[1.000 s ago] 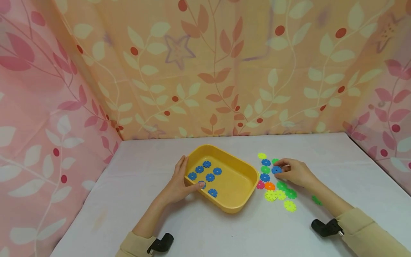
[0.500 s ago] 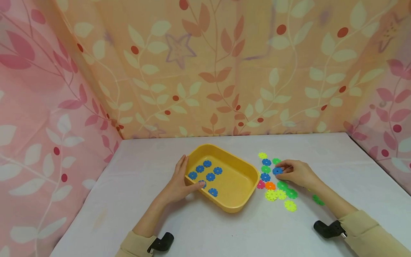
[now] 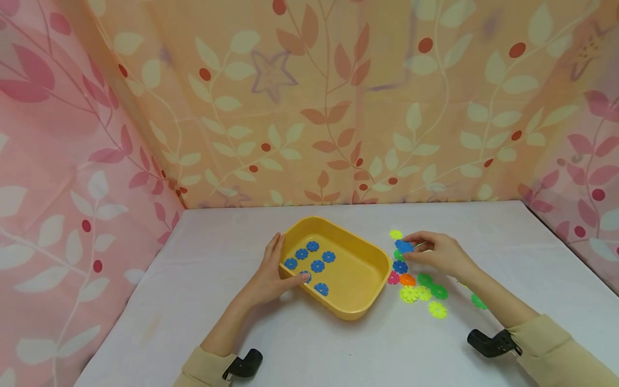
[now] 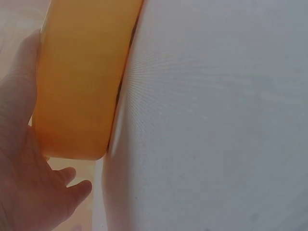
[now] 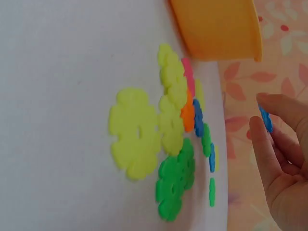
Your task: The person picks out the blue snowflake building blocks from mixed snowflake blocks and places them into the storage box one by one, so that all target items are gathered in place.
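At the near-left corner of a yellow plastic tray (image 3: pixel 358 274), my left hand (image 3: pixel 268 277) grips the rim, thumb over the edge and fingers along the outer wall. The left wrist view shows the tray's outside wall (image 4: pixel 82 82) against that hand. Several blue snowflake discs (image 3: pixel 317 266) lie flat in the tray, one partly behind the thumb. To the tray's right, my right hand (image 3: pixel 442 255) pinches a blue snowflake disc (image 5: pixel 265 118) between thumb and fingertips. In the right wrist view it is raised off the table, edge-on.
Beside the tray's right end lie loose discs: a pink disc (image 3: pixel 394 278), an orange disc (image 3: pixel 408 280), a blue disc (image 3: pixel 400 267), and several yellow and green ones. One green disc (image 3: pixel 479 301) lies apart, by the right forearm. A patterned curtain (image 3: pixel 338 134) closes off the table's back.
My right hand has lifted the blue disc and moved slightly left and away from me, over the other discs. The left hand and the tray stay put.
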Action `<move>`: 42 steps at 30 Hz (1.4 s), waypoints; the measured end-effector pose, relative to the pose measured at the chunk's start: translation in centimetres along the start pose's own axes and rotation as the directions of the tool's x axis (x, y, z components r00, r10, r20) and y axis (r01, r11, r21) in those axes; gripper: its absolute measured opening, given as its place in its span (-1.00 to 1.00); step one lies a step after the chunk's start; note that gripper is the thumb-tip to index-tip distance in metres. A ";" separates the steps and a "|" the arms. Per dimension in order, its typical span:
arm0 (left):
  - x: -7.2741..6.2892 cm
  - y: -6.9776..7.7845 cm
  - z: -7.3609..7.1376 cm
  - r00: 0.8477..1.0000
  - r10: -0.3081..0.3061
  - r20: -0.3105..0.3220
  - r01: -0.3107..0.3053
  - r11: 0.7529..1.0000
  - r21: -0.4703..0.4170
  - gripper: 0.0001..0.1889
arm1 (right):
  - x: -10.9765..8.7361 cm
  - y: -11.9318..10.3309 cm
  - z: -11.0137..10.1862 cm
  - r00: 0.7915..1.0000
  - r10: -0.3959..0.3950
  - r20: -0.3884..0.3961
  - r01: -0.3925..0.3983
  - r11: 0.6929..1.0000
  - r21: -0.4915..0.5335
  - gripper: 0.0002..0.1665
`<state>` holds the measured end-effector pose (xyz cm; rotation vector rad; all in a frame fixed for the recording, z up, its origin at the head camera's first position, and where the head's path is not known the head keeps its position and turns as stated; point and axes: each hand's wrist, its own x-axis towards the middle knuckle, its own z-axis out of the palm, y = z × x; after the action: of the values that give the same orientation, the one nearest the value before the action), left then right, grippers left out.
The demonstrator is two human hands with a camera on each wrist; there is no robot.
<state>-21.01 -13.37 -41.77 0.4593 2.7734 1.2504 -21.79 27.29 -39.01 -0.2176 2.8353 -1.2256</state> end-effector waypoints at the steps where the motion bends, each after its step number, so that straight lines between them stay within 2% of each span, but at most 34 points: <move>1: 0.0 0.0 0.0 1.000 -0.001 0.000 0.001 1.000 0.001 0.22 | 0.0 -0.5 0.1 1.000 -0.003 0.006 0.003 1.000 0.023 -0.39; 9: 0.0 -0.1 -0.1 1.000 0.008 -0.003 -0.008 1.000 0.001 0.22 | 1.0 -4.7 2.0 0.991 -0.100 0.084 0.086 0.982 0.166 -0.43; 14: 0.0 -0.3 0.0 1.000 0.015 -0.004 -0.015 1.000 -0.003 0.22 | 1.7 -6.9 4.4 0.972 -0.169 0.162 0.131 0.966 0.221 -0.48; 17: 0.0 -0.4 0.1 1.000 0.015 -0.003 -0.015 1.000 -0.004 0.22 | 2.1 -7.9 6.0 0.951 -0.220 0.215 0.169 0.958 0.230 -0.51; 22: 0.0 -0.3 0.0 1.000 0.015 -0.007 -0.015 1.000 -0.003 0.21 | 2.9 -8.6 8.2 0.897 -0.292 0.331 0.239 0.952 0.192 -0.60; 25: 0.0 -0.3 0.0 1.000 0.019 -0.010 -0.019 1.000 -0.005 0.21 | 3.4 -8.6 8.9 0.868 -0.300 0.395 0.266 0.954 0.139 -0.65; 27: 0.0 -0.2 0.0 1.000 0.016 -0.011 -0.016 1.000 -0.008 0.21 | 3.7 -8.7 9.2 0.857 -0.290 0.426 0.271 0.957 0.105 -0.65; 29: 0.0 -0.3 0.1 1.000 0.012 -0.011 -0.012 1.000 -0.005 0.21 | 3.8 -8.7 9.3 0.852 -0.273 0.447 0.266 0.961 0.080 -0.65; 37: 0.0 -0.2 0.1 1.000 0.004 -0.008 -0.004 1.000 -0.005 0.21 | 4.3 -8.8 9.7 0.855 -0.223 0.469 0.242 0.970 0.020 -0.70; 42: -0.1 -0.1 0.0 1.000 0.000 -0.005 0.000 1.000 -0.002 0.20 | 4.7 -8.6 10.1 0.842 -0.247 0.480 0.284 0.959 -0.005 -0.70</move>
<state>-21.00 -13.49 -41.86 0.4565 2.7758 1.2553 -24.56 13.51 -39.58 -0.8213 2.4687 -0.9303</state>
